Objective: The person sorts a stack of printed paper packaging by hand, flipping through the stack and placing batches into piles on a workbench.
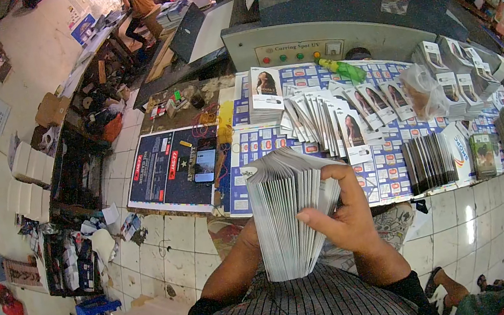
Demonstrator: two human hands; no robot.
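In front of my chest stands a thick stack of thin printed cards (284, 218), its edges toward me and fanned apart toward the top. My right hand (347, 208) grips the stack's right side, thumb on the near edges and forefinger curled over the upper corner. My left hand (249, 236) holds it from the left; its fingers are hidden behind the cards. Just beyond, loose picture cards (352, 132) lie fanned out on the table, beside a neat pile of the same cards (265, 93).
Printed sheets (390, 166) cover the table. Card bundles (428, 160) stand at right, near a clear plastic bag (422, 89). A green bottle (343, 69) lies before a large grey machine (286, 35). A phone (204, 166) rests at left. Another person (141, 4) is far back.
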